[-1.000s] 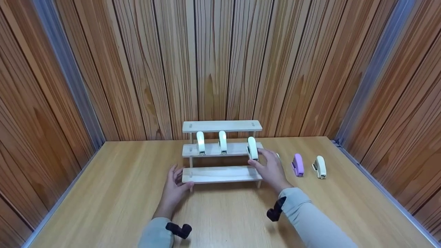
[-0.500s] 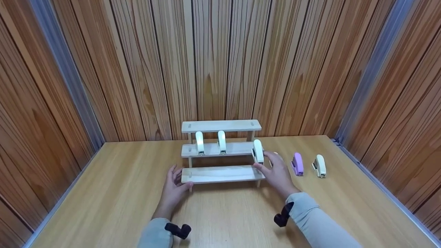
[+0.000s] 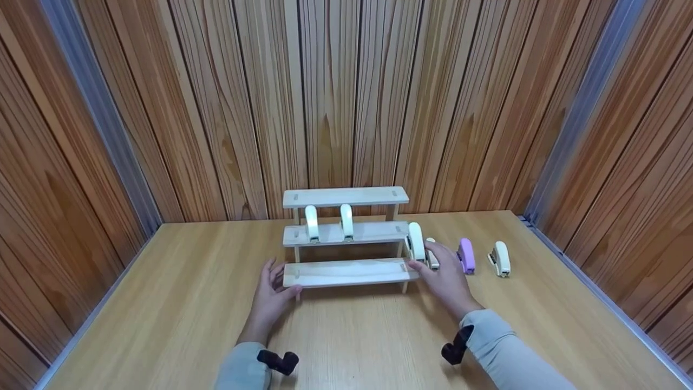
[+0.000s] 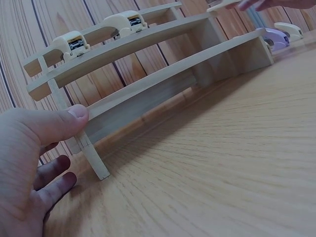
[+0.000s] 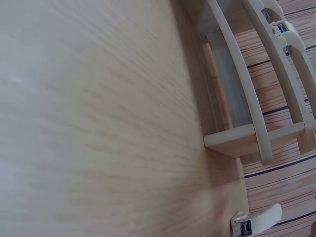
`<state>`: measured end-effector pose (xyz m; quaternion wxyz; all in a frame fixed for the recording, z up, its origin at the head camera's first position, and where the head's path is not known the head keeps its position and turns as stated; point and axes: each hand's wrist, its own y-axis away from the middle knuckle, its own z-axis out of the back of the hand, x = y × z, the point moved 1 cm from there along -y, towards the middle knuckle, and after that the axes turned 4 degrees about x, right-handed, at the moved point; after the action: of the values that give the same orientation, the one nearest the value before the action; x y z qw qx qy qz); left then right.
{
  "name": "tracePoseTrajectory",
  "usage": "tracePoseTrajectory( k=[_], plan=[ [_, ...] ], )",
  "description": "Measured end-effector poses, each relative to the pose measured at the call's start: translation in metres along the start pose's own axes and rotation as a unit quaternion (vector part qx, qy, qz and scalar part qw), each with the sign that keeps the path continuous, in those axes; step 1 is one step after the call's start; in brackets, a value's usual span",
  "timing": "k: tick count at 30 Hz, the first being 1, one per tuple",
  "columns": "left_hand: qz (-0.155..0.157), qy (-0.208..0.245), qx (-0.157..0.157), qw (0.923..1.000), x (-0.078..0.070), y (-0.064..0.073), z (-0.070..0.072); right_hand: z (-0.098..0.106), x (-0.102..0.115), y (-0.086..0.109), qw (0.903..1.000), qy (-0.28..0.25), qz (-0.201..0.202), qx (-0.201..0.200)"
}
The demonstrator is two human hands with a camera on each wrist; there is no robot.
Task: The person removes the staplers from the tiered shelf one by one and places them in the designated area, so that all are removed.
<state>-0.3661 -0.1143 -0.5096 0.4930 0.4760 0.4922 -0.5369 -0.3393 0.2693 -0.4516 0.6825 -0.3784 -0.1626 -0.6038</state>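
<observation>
Seeing this remotely: my right grip (image 3: 445,277) is pinching a white stapler (image 3: 416,244) by the 3 o'clock end of the wooden rack (image 3: 349,273). My left grip (image 3: 270,305) has thumb and fingers clamped on the rack's 8 o'clock corner. From the right one, two pale staplers (image 3: 312,223) sit on the middle shelf (image 3: 376,232) toward 10, a partly hidden stapler (image 3: 432,262) is around 11, and a purple stapler (image 3: 466,256) and cream stapler (image 3: 502,260) are on the table (image 3: 357,346) toward 2.
</observation>
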Motion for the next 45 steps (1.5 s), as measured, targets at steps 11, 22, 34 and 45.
tracePoseTrajectory(
  k=[11, 22, 34, 45],
  plan=[
    [-0.002, -0.002, 0.004, 1.0, 0.0, 0.001, 0.001, 0.01, -0.009, 0.011, 1.0, -0.008, 0.0, -0.002],
    [-0.005, 0.001, -0.004, 1.0, 0.001, 0.0, 0.0, 0.011, -0.024, 0.022, 0.9998, -0.006, -0.017, 0.003],
    [0.007, 0.004, 0.004, 1.0, -0.001, -0.002, 0.0, 0.017, -0.041, 0.044, 0.9958, -0.04, -0.069, 0.045],
    [0.011, 0.003, 0.005, 0.9999, 0.0, 0.0, 0.001, 0.021, -0.052, 0.052, 0.9897, -0.051, -0.117, 0.064]
  ],
)
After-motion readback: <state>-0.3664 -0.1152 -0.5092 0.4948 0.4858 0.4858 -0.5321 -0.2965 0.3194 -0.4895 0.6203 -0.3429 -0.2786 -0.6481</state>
